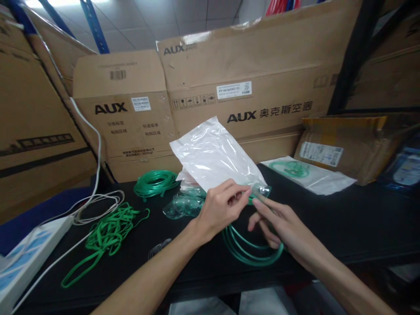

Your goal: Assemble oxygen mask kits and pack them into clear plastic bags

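My left hand (225, 203) is closed in a pinch at the edge of a clear plastic mask (264, 190), its fingertips close to those of my right hand. Looped under both hands hangs a coil of green tubing (252, 260). My right hand (278, 218) has its thumb and index finger at the mask and tubing, the other fingers curled by the coil. Behind my hands a white plastic pouch (216, 157) stands tilted. More clear masks (185, 203) lie left of my left hand, partly hidden by it.
On the black table lie another green tubing coil (155, 183), tangled green elastic straps (113, 229) and small dark strips (159, 248). A white power strip (33, 249) with cables is at left. A packed pouch (311, 175) lies right, before cardboard boxes (197, 113).
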{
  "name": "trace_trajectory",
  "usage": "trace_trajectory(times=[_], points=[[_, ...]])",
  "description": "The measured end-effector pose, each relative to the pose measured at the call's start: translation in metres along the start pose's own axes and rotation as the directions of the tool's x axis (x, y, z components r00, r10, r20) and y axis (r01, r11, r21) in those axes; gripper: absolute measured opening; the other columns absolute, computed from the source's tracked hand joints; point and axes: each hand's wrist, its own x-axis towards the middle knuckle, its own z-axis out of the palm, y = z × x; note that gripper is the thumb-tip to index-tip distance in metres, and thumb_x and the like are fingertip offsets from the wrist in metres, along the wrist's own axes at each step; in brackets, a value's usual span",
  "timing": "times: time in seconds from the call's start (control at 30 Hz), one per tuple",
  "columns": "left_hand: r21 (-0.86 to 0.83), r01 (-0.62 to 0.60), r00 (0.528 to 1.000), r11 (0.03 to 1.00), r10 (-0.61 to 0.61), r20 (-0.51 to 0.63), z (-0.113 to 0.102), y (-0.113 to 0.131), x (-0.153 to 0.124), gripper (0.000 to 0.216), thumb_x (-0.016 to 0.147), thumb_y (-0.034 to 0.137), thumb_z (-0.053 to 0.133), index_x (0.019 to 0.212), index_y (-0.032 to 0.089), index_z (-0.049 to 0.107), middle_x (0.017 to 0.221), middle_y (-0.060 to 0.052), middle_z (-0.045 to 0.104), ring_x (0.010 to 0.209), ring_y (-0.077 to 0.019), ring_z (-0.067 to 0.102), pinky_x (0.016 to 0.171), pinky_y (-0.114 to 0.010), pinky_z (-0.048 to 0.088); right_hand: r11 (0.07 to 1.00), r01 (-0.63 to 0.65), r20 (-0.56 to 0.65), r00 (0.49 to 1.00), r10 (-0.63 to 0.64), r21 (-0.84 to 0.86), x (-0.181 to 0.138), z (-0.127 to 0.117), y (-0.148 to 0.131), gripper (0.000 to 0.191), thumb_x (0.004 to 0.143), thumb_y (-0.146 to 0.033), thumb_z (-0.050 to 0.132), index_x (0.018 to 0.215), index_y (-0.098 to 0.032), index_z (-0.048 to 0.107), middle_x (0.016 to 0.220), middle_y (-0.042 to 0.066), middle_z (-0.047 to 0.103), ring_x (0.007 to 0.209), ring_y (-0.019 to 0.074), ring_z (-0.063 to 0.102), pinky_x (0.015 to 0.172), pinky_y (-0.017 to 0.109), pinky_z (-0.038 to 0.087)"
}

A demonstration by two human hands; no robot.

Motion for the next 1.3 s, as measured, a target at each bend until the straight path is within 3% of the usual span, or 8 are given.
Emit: trace_trajectory(times=[0.27,0.43,0.57,0.77,0.9,1.03,1.17,1.3], points=[[0.16,-0.125,0.991,0.979,0.115,0.075,-0.012,-0.004,0.004,0.016,0.099,0.018,0.06,0.104,0.013,0.074,0.083,-0.002,0.067,0.061,-0.0104,0.06,0.059,-0.021,0.05,0.93,0.065,0.056,0.997,-0.048,-0.361,0.007,0.008,-0.009,0.057,0.099,-0.057,0.043,0.126,-0.012,0.065,0.046,-0.003,0.062,0.029,0.0094,0.043,0.032,0.017,0.031],[0.313,-0.071,0.997,0.947,0.056,0.057,-0.015,0.002,0.008,0.013,0.1,0.023,0.062,0.1,0.014,0.071,0.091,-0.003,0.069,0.063,-0.0119,0.064,0.056,-0.022,0.05,0.937,0.085,0.036,0.996,-0.077,-0.339,0.005,0.014,-0.003,0.057,0.1,-0.054,0.046,0.14,-0.014,0.055,0.046,-0.004,0.063,0.027,0.0106,0.043,0.03,0.016,0.032],[0.419,-0.088,0.995,0.904,0.062,0.075,-0.015,0.004,0.008,0.019,0.103,0.019,0.055,0.116,0.016,0.069,0.096,-0.004,0.071,0.071,-0.0153,0.07,0.057,-0.022,0.051,0.943,0.125,0.013,0.992,-0.128,-0.308,0.004,0.017,0.003,0.062,0.101,-0.053,0.047,0.15,-0.017,0.042,0.048,-0.006,0.064,0.027,0.0112,0.043,0.029,0.016,0.033],[0.472,-0.225,0.974,0.853,0.189,0.122,-0.018,-0.003,0.004,0.027,0.108,0.023,0.048,0.128,0.017,0.066,0.097,-0.004,0.073,0.072,-0.0141,0.071,0.059,-0.021,0.054,0.926,0.1,0.057,0.995,-0.085,-0.365,0.006,0.019,0.005,0.052,0.102,-0.051,0.044,0.139,-0.015,0.052,0.045,-0.005,0.063,0.029,0.0116,0.045,0.029,0.016,0.032],[0.419,-0.353,0.935,0.836,0.301,0.187,-0.018,-0.009,0.001,0.029,0.11,0.024,0.044,0.128,0.017,0.065,0.099,-0.004,0.074,0.077,-0.0137,0.073,0.063,-0.021,0.057,0.951,0.035,0.098,0.995,-0.004,-0.308,0.013,0.016,0.001,0.037,0.096,-0.048,0.053,0.107,-0.015,0.065,0.039,-0.005,0.058,0.025,0.0103,0.04,0.028,0.016,0.028],[0.355,-0.395,0.917,0.847,0.338,0.213,-0.016,-0.007,0.0,0.03,0.111,0.028,0.042,0.124,0.02,0.068,0.098,-0.003,0.072,0.078,-0.0116,0.072,0.065,-0.019,0.058,0.978,0.01,0.069,0.998,0.004,-0.208,0.018,0.015,-0.002,0.04,0.092,-0.052,0.055,0.069,-0.019,0.055,0.035,-0.006,0.047,0.025,0.006,0.032,0.03,0.016,0.022],[0.273,-0.261,0.96,0.926,0.22,0.173,-0.015,-0.004,0.002,0.031,0.11,0.029,0.043,0.124,0.019,0.069,0.099,-0.005,0.07,0.079,-0.0122,0.071,0.07,-0.022,0.06,1.0,0.004,0.003,1.0,-0.004,-0.029,0.014,0.019,-0.005,0.028,0.087,-0.046,0.063,0.083,-0.022,0.051,0.045,-0.014,0.037,0.035,0.0042,0.024,0.035,0.014,0.021],[0.213,-0.192,0.975,0.958,0.162,0.149,-0.014,-0.003,0.003,0.03,0.109,0.03,0.045,0.121,0.017,0.07,0.099,-0.006,0.069,0.079,-0.0135,0.07,0.073,-0.024,0.061,0.976,-0.089,0.107,0.992,0.069,0.2,0.004,0.017,-0.008,0.017,0.088,-0.036,0.055,0.096,-0.021,0.053,0.044,-0.011,0.042,0.038,0.0059,0.026,0.038,0.015,0.019]])
